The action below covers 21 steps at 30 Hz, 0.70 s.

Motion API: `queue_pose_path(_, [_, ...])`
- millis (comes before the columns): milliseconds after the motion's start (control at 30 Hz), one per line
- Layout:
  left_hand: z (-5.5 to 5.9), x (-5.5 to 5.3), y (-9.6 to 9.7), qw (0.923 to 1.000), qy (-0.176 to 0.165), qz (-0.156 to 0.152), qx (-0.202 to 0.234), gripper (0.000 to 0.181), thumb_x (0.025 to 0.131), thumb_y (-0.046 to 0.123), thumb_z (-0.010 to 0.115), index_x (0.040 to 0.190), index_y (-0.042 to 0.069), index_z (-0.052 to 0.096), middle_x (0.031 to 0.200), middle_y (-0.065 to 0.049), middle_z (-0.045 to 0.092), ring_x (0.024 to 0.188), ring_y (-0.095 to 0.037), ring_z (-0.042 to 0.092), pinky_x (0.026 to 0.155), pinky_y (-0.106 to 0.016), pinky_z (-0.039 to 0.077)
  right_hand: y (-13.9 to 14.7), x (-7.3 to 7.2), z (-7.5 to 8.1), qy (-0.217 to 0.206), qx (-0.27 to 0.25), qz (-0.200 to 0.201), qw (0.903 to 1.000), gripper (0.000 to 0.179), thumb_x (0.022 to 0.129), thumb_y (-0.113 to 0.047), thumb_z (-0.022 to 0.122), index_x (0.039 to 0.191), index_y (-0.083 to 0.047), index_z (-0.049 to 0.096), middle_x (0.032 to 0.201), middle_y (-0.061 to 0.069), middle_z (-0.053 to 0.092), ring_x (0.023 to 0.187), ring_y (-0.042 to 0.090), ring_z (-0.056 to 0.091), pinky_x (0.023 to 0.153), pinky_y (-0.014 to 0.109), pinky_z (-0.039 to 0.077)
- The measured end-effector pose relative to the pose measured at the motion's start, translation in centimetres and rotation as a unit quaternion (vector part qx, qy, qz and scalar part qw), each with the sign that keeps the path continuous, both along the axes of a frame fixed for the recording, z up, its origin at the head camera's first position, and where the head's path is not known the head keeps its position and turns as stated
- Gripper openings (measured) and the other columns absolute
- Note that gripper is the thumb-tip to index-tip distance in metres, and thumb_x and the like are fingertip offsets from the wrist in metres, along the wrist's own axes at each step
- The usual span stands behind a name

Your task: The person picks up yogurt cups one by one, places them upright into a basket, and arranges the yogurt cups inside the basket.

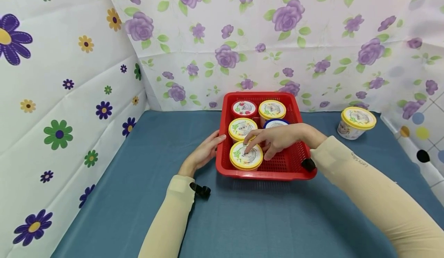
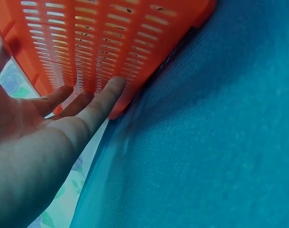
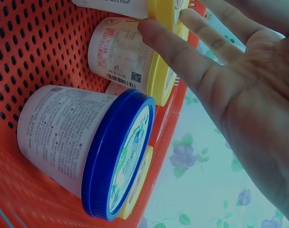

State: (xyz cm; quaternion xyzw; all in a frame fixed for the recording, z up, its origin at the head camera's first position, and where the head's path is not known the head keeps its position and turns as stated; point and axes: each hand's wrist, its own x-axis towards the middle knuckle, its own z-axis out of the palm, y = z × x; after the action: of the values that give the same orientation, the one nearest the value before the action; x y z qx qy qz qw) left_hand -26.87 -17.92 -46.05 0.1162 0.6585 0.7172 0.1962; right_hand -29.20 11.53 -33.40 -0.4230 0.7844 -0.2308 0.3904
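A red plastic basket [image 1: 284, 176] holds several lidded tubs. At its front left is a yellow-lidded tub [image 1: 245, 158], with another yellow-lidded tub [image 1: 240, 127] behind it. My right hand [image 1: 281, 137] reaches over the basket, fingers spread and loosely bent, fingertips right at the front tub's lid. Beneath that hand, a blue-lidded tub [image 3: 118, 156] is partly covered in the head view. My left hand [image 1: 202, 153] is at the basket's left side. In the left wrist view its extended fingers [image 2: 104, 99] lie against the slotted outer wall, the thumb up near the rim.
At the back of the basket are a red-lidded tub [image 1: 244, 109] and a yellow-lidded tub [image 1: 272, 109]. One more yellow-lidded tub [image 1: 356, 123] stands outside, to the right on the blue tabletop [image 1: 256, 223]. Flowered sheets [image 1: 225, 38] hang behind and at the sides.
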Motion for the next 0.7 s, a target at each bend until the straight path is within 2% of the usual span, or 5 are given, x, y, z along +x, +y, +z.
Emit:
queue_pose_path(200, [0.14,0.00,0.06,1.0000,0.000,0.000,0.002,0.057,0.110,0.035,0.050,0.161,0.016,0.031,0.155,-0.010,0.048,0.135,-0.030,0.054,0.109,-0.043,0.050,-0.12,0.04,-0.04,-0.007,-0.016,0.014,0.9998,0.055,0.095,-0.011,0.074,0.147,-0.020,0.061,0.163,0.008,0.032,0.146,0.031,0.031,0.111,0.051,0.047])
queue_pose_path(567, [0.07,0.01,0.03,1.0000,0.003,-0.005,0.004,0.058,0.109,0.035,0.050,0.161,0.017,0.031,0.156,-0.010,0.047,0.134,-0.030,0.055,0.107,-0.043,0.051,0.02,0.05,0.01,-0.015,-0.012,0.012,0.9997,0.054,0.096,-0.013,0.073,0.148,-0.019,0.060,0.163,0.008,0.031,0.146,0.031,0.030,0.112,0.051,0.046])
queue_pose_path(700, [0.10,0.00,0.03,1.0000,0.002,-0.001,0.002,0.058,0.109,0.035,0.050,0.161,0.017,0.031,0.156,-0.010,0.047,0.134,-0.029,0.055,0.108,-0.042,0.050,-0.08,-0.04,-0.02,-0.003,-0.007,0.019,0.9998,0.057,0.096,-0.016,0.074,0.150,-0.021,0.058,0.164,0.007,0.031,0.146,0.030,0.030,0.109,0.046,0.049])
